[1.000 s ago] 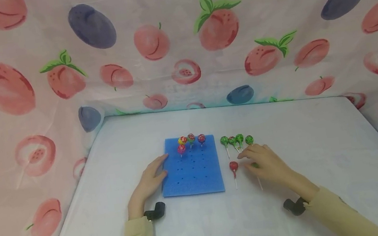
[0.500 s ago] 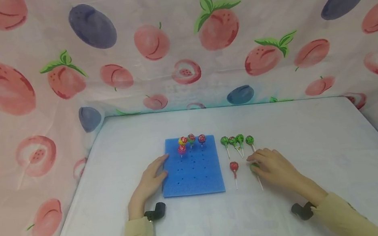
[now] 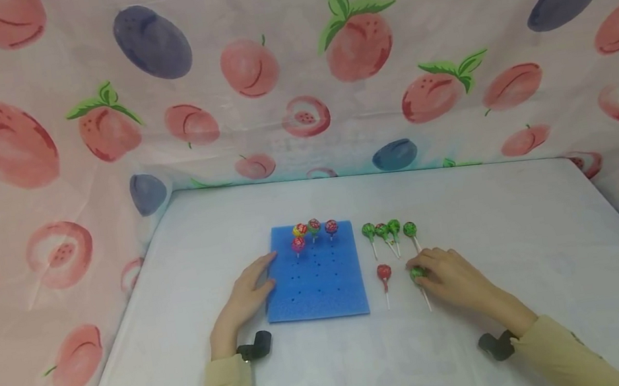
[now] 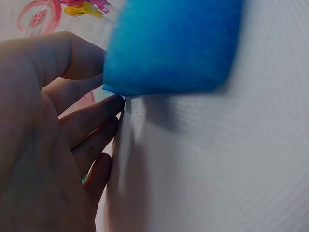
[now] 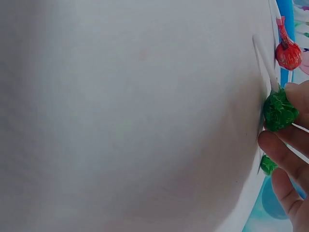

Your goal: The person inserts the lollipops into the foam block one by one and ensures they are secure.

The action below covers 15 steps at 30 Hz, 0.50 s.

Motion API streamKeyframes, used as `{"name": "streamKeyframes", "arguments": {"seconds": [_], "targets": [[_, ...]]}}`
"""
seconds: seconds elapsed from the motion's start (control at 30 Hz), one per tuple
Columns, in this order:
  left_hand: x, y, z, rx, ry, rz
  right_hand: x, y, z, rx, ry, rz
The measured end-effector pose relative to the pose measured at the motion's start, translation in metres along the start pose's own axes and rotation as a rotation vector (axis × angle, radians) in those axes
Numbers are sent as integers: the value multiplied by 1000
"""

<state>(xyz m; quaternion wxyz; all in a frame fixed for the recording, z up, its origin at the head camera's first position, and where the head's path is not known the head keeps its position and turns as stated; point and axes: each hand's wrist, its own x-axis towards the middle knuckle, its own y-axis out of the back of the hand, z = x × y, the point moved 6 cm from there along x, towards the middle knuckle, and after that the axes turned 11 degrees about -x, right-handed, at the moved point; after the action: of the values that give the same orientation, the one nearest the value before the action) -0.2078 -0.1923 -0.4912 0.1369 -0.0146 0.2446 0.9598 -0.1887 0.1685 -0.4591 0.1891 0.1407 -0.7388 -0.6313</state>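
My left hand point(image 3: 246, 297) rests beside the blue foam board point(image 3: 317, 285), its fingers against the left edge. Rows of small holes mark the board. Several wrapped lollipops stand upright at its far end, including a pink lollipop point(image 3: 298, 244) and a yellow-and-red lollipop point(image 3: 299, 229). Over the table to the right, my right hand point(image 3: 457, 276) pinches the head of a green lollipop point(image 5: 280, 111) between thumb and fingers. That lollipop's white stick points toward me, low at the tabletop. Close by on its left lies a red lollipop point(image 3: 384, 272).
Beyond the right hand lie more green lollipops, among them one at the right point(image 3: 409, 229) and one at the left point(image 3: 368, 231). They lie on the white table point(image 3: 337, 376). A fruit-patterned cloth point(image 3: 289, 56) surrounds the table's back and sides.
My right hand has drawn back and to the right, and its thumb and fingers have come round the green lollipop's head. The left hand and the board have stayed put.
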Motion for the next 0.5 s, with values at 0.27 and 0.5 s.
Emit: {"name": "streamKeyframes", "arguments": {"seconds": [0.27,0.5], "targets": [[0,0,-1,3,4,-3,1,0,0,42,11,-14],[0,1,-2,7,17,-7,2,5,1,99,6,-16]]}}
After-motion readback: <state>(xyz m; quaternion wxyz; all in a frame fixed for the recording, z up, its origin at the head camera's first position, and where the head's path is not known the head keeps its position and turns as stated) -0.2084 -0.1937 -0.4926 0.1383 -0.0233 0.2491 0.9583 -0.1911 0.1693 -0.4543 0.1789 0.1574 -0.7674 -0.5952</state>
